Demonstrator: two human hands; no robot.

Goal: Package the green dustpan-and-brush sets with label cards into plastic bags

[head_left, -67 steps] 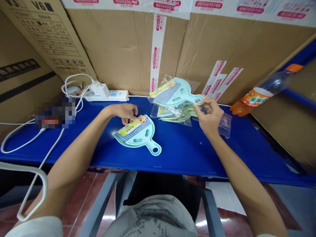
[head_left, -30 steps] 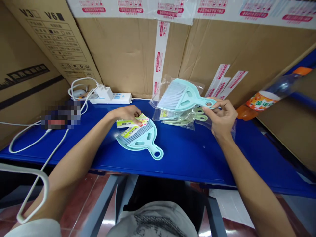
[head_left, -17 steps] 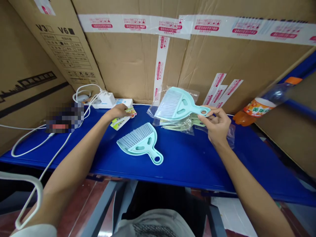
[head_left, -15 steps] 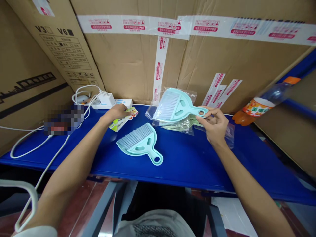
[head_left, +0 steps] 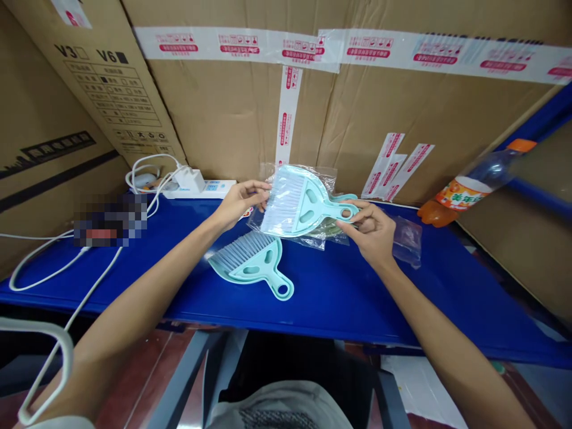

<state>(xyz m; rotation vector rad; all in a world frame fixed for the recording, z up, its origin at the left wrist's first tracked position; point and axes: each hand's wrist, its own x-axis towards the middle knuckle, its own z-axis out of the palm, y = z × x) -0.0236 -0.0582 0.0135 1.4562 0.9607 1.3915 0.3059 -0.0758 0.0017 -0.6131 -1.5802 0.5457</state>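
Note:
My right hand pinches the handle of a light-blue dustpan and brush set, raised a little above the table with its pale bristles facing left. At the bristle end, my left hand has its thumb and fingers bent together at the set's left edge. A small part of a printed card shows below the left hand; the rest is hidden. Clear plastic bags lie under and behind the raised set, with another light-blue handle and something green among them. A second dustpan and brush set lies nearer me.
On the blue table, a white power strip with cables stands at the back left, near a blurred-out item. An orange drink bottle leans at the right. A large cardboard box walls off the back.
My left hand has moved right, from the printed cards to the bristle end of the raised set. My right hand has brought that set slightly left and lower.

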